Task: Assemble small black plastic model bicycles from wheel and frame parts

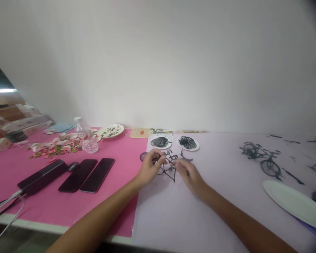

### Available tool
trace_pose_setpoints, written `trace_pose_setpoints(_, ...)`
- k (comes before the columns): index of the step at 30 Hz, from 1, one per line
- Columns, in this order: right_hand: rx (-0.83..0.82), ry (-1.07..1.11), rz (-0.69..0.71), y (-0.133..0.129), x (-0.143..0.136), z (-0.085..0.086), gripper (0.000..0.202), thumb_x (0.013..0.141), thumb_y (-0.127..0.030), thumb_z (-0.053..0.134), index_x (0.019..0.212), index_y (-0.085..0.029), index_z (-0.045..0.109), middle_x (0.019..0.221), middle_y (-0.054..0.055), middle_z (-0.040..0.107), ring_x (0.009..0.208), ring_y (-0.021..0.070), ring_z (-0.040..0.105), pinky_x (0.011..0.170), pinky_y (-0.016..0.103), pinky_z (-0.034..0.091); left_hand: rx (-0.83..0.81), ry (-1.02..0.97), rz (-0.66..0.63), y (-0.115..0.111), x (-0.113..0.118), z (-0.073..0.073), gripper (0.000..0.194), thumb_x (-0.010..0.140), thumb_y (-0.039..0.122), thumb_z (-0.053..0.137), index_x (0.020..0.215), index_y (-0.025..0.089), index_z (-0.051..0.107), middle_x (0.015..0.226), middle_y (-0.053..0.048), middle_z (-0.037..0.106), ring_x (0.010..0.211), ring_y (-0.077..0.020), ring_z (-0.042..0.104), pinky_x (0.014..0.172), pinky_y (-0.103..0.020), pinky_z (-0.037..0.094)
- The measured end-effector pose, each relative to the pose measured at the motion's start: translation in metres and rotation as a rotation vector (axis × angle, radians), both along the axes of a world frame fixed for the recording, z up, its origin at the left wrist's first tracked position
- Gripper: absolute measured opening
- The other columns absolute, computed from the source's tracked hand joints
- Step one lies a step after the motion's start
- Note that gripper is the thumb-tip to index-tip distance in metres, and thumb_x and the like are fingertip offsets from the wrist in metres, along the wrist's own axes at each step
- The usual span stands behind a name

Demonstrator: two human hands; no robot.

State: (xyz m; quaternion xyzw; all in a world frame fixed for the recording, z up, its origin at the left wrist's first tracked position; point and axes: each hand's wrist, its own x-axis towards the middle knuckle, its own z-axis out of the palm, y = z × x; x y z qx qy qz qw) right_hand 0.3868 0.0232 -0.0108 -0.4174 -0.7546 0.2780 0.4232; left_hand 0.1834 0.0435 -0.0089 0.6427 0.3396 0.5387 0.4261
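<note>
A thin dark rod (pixel 169 161) runs between my two hands, above the light purple sheet. My left hand (pixel 151 167) pinches its left end, and the fingers of my right hand (pixel 188 174) are closed at its right end. Just under them lies a small black bicycle frame (pixel 171 171), partly covered by my fingers. A small black wheel (pixel 143 156) shows left of my left hand. Behind the hands are two white plates, the left one (pixel 161 147) and the right one (pixel 197 144), both bearing black wheel-like parts. A curved black piece (pixel 186 158) lies behind my right hand.
On the pink sheet (pixel 113 196) at left lie two phones (pixel 77 175) (pixel 98 175), a black power bank (pixel 42 175), pink and green pieces, a plastic bottle (pixel 80 128) and a plate (pixel 110 131). At right are a model bicycle (pixel 263 158) and a white plate (pixel 295 203).
</note>
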Motion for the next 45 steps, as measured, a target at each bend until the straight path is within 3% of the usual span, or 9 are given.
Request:
trace_pose_setpoints(9,-0.101,0.092,-0.044,0.001,-0.007,-0.002,0.041,0.1,-0.056,0.053,0.089,-0.019,0.066,0.07,0.001,0.06,0.061,0.0157,0.053,0.055,0.026,0.042,-0.073,0.079,-0.061,-0.003,-0.003,0.002,0.05,0.097,0.056,0.059,0.131,0.019,0.055,0.087,-0.007,0.073,0.081,-0.0178,0.067,0.067,-0.025,0.045)
trace_pose_setpoints(13,-0.079,0.102,-0.062,0.003,-0.003,-0.001,0.041,0.1,-0.055,0.053,0.085,-0.018,0.065,0.072,0.002,0.062,0.065,0.0167,0.056,0.058,0.026,0.045,-0.046,0.124,-0.129,0.005,-0.012,0.005,0.055,0.1,0.058,0.051,0.137,0.017,0.058,0.098,-0.01,0.073,0.094,-0.0207,0.068,0.083,-0.032,0.051)
trace_pose_setpoints(18,-0.074,0.085,-0.05,0.006,-0.001,-0.003,0.04,0.101,-0.054,0.053,0.083,-0.019,0.064,0.075,0.003,0.064,0.068,0.0179,0.059,0.06,0.027,0.047,-0.084,0.137,-0.238,0.014,-0.022,0.001,0.06,0.095,0.054,0.063,0.141,0.016,0.055,0.091,-0.009,0.072,0.086,-0.0193,0.068,0.081,-0.033,0.053)
trace_pose_setpoints(24,-0.084,0.083,-0.04,0.005,0.001,-0.001,0.042,0.1,-0.054,0.055,0.076,-0.02,0.058,0.067,0.0,0.056,0.062,0.0157,0.052,0.056,0.026,0.041,-0.205,0.136,-0.375,0.012,-0.025,0.004,0.078,0.088,0.051,0.075,0.152,0.019,0.043,0.083,-0.008,0.075,0.076,-0.019,0.071,0.075,-0.033,0.056)
trace_pose_setpoints(33,-0.13,0.048,-0.003,0.004,0.0,0.001,0.042,0.1,-0.053,0.053,0.074,-0.02,0.054,0.069,-0.001,0.051,0.062,0.0144,0.046,0.058,0.026,0.037,-0.221,0.166,-0.537,0.01,-0.031,0.011,0.081,0.083,0.048,0.08,0.151,0.021,0.045,0.082,-0.008,0.074,0.08,-0.0235,0.076,0.077,-0.036,0.06)
trace_pose_setpoints(39,-0.17,0.03,0.012,0.006,0.001,-0.005,0.041,0.1,-0.053,0.054,0.075,-0.02,0.053,0.068,-0.003,0.047,0.063,0.014,0.042,0.058,0.025,0.033,-0.26,0.106,-0.547,0.016,-0.031,0.005,0.075,0.085,0.046,0.08,0.148,0.018,0.049,0.09,-0.011,0.074,0.082,-0.0221,0.074,0.078,-0.037,0.059)
trace_pose_setpoints(45,-0.192,0.017,0.018,0.007,0.001,-0.006,0.042,0.1,-0.053,0.053,0.075,-0.02,0.054,0.068,-0.003,0.047,0.063,0.0142,0.042,0.059,0.026,0.033,-0.253,0.109,-0.544,0.019,-0.028,-0.006,0.07,0.087,0.044,0.078,0.147,0.017,0.05,0.084,-0.007,0.07,0.076,-0.0201,0.072,0.075,-0.034,0.059)
